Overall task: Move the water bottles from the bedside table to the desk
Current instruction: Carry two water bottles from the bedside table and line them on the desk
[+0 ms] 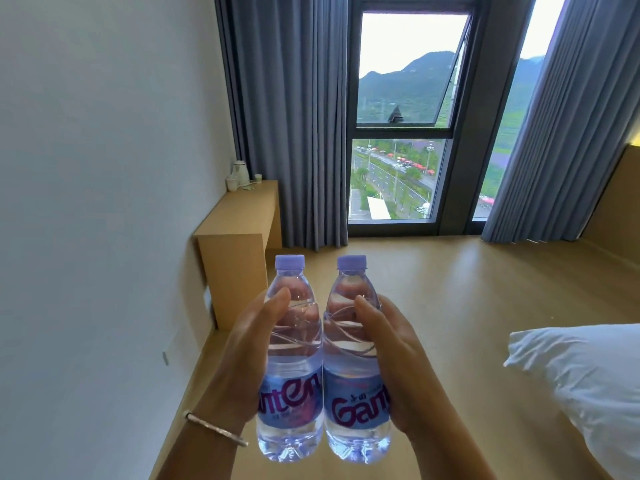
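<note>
Above floor (450,289), mid-room: left hand (239,358) gripping left water bottle (291,358); right hand (398,368) gripping right water bottle (353,358). Holding both upright, sides touching, in the air. Facing desk (239,216) along left wall, well apart; kettle (240,173) standing at its far end.

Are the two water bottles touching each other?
Touching. The head view shows the left bottle and right bottle pressed side by side, with no gap along their labelled bodies.

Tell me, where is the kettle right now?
The white kettle stands at the far end of the wooden desk, left in the head view, against the wall beside the grey curtain.
</note>
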